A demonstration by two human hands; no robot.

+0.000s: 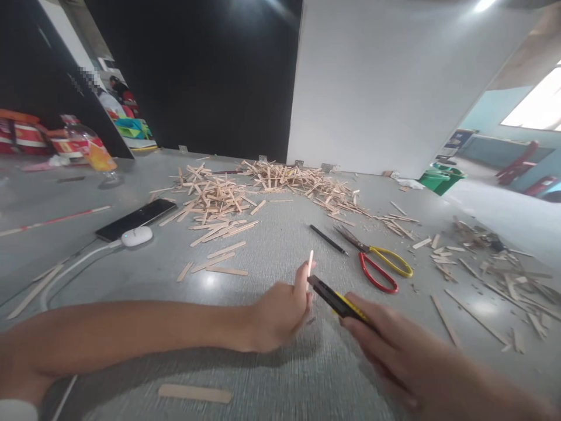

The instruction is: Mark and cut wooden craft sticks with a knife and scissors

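My left hand is closed around a thin wooden craft stick, whose tip stands up above the fingers. Wrapped in my right hand is a black and yellow utility knife. The knife's front end meets or nearly meets the stick beside my left fingers; exact contact cannot be made out. Beyond the hands lie a black pen and scissors with one red and one yellow handle. A single wider craft stick rests on the table near me.
Piles of craft sticks spread along the back of the grey table. Cut pieces and scraps lie at right. A phone, a white cabled device and a bottle are at left. Panels rise behind.
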